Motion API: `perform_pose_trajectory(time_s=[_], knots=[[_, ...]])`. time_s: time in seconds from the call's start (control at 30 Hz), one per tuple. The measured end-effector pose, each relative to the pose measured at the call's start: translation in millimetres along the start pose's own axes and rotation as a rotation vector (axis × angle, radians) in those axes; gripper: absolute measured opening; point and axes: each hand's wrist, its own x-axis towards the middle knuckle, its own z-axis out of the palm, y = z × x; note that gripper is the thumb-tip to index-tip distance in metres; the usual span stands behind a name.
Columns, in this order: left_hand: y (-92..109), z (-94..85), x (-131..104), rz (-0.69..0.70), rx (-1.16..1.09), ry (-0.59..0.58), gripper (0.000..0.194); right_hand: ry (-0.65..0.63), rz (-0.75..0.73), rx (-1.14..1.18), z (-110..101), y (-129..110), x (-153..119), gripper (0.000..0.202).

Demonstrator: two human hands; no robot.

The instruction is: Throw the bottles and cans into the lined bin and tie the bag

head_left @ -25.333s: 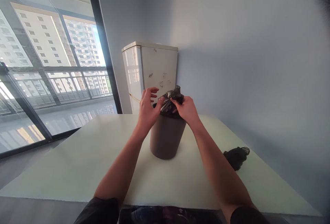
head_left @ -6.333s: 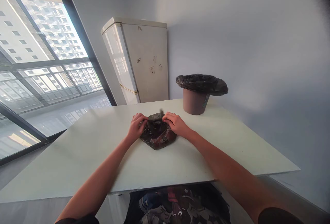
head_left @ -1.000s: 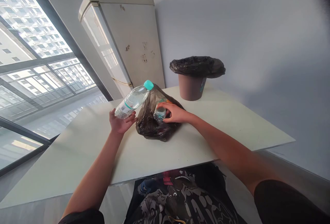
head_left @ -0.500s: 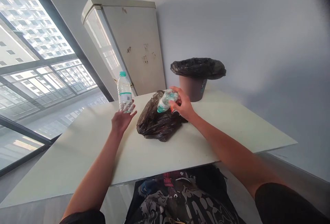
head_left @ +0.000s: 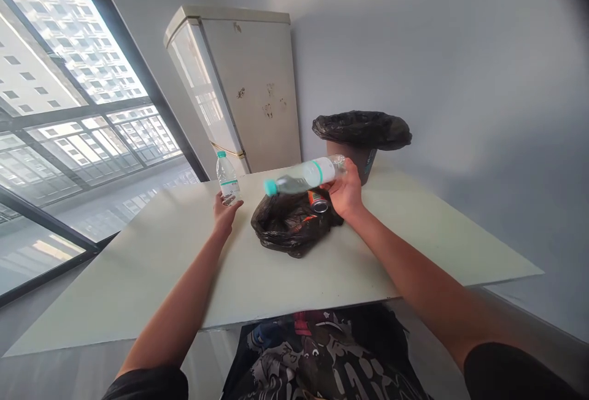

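Upright at the left of the table is a clear bottle with a teal cap (head_left: pixel 229 180), and my left hand (head_left: pixel 224 211) is wrapped round its lower part. My right hand (head_left: pixel 347 190) grips the base of a second clear bottle (head_left: pixel 301 177), which lies nearly level in the air with its teal cap to the left. Beneath that bottle an open black plastic bag (head_left: pixel 285 234) rests on the table. An orange and silver can (head_left: pixel 318 202) sits at the bag's right side, close to my right fingers.
A brown bin (head_left: pixel 343 150) lined with a black bag stands at the table's back, behind my right hand. The white table (head_left: pixel 368 271) has its front edge near my body. Behind it are a fridge (head_left: pixel 257 93) and a window at left.
The right-hand bottle has come up out of the bag's mouth and swung level, uncovering the can. My left hand's fingers have closed round the other bottle, which is lower in view.
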Motion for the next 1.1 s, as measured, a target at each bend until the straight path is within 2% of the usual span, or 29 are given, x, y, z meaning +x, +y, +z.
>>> perform_pose_trajectory(time_s=[0.2,0.37,0.53,0.77,0.93,1.1], knots=[[-12,2.5,3,0.009,0.089,-0.059,0.073,-0.276,0.177,0.082,8,-6,-14,0.046],[-13,1.9,2,0.07,0.205,-0.044,0.07,-0.31,0.307,0.118,6,-3,-15,0.044],[-20,-2.3,6,0.082,0.282,-0.038,0.071,-0.318,0.264,0.126,3,2,-11,0.034],[-22,-0.6,6,0.126,0.29,-0.085,0.056,-0.441,0.233,-0.035,4,6,-17,0.042],[-19,1.7,6,0.163,0.311,-0.088,0.051,-0.482,0.193,-0.17,7,7,-22,0.046],[-15,4.4,4,0.133,0.343,-0.076,0.051,-0.506,0.174,-0.243,8,7,-24,0.053]])
